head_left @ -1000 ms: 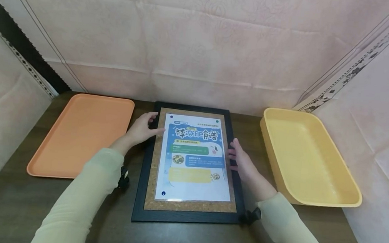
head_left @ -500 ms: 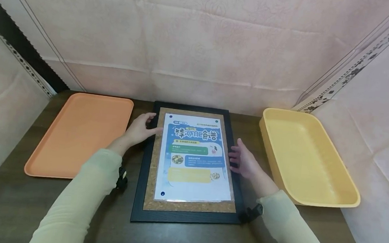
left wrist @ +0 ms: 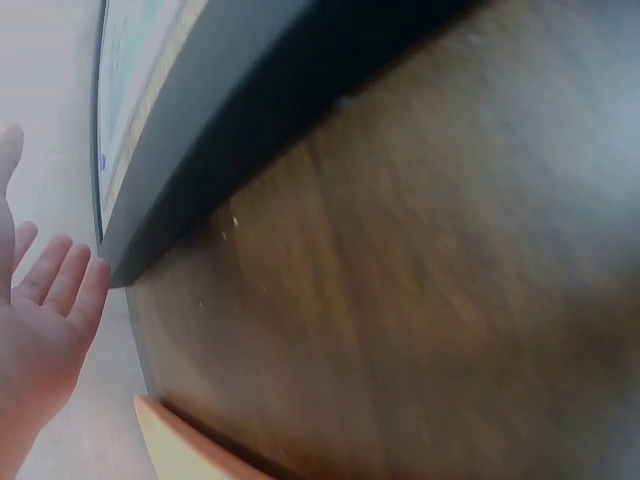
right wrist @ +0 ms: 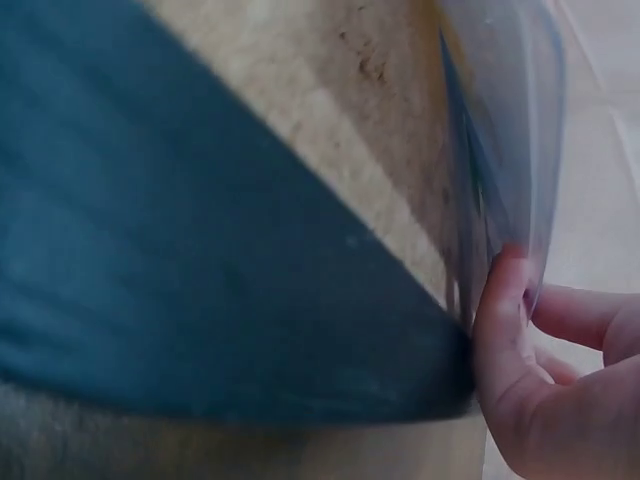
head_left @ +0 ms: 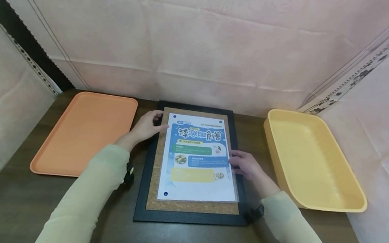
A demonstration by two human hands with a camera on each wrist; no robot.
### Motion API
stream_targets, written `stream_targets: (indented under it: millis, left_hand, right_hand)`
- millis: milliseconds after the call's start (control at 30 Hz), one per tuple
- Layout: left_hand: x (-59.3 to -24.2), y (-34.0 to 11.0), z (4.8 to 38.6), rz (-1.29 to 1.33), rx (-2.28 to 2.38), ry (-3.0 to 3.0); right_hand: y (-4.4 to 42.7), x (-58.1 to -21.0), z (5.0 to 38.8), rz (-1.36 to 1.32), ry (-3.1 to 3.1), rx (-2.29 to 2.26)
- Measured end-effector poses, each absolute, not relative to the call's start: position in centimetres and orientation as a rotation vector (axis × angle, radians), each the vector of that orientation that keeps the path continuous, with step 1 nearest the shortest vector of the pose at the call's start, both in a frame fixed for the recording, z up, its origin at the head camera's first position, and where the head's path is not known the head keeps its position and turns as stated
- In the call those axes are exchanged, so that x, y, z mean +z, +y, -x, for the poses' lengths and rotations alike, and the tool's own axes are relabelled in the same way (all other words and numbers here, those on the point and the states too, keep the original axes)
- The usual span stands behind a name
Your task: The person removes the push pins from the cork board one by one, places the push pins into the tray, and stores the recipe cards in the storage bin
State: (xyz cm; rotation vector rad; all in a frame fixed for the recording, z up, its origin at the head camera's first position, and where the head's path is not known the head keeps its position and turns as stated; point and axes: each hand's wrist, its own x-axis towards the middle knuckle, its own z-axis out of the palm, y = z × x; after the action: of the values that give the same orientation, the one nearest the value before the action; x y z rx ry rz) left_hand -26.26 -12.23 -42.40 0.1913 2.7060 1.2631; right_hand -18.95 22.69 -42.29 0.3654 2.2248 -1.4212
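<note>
A printed sheet in a clear plastic sleeve (head_left: 191, 192) lies on a cork board (head_left: 207, 207) with a dark frame (head_left: 193, 218). Dark blue pins (head_left: 165, 194) show at the sheet's left corners, and another pin (head_left: 220, 122) at its top right. My right hand (head_left: 246, 165) pinches the sleeve's right edge. In the right wrist view, the sleeve (right wrist: 545, 130) stands lifted off the cork between thumb and finger. By the frame's upper left side is my left hand (head_left: 147, 127), its thumb over the cork near the sheet's edge. The left wrist view shows those fingers (left wrist: 70, 275) extended.
An orange tray (head_left: 82, 135) lies to the left on the dark wooden table (head_left: 108, 229). To the right stands a deep yellow tub (head_left: 312, 159). Pale patterned cloth (head_left: 200, 52) hangs behind and along both sides.
My right hand has moved in from beside the frame and taken hold of the sleeve's right edge. The sleeve's lower right corner has shifted outward. My left hand stays near the frame's left side.
</note>
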Motion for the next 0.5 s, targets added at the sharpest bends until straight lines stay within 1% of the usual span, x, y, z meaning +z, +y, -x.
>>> stream_targets:
  millis: [167, 500]
  left_hand:
    - [-42.8, -10.8, 27.6, -0.182, 1.332, 2.671]
    - [-43.8, -8.4, 30.0, -0.057, 1.349, 2.673]
  right_hand:
    - [23.2, -42.5, 18.7, -0.373, 2.238, -1.423]
    - [23.0, -42.8, 19.2, -0.353, 2.233, -1.461]
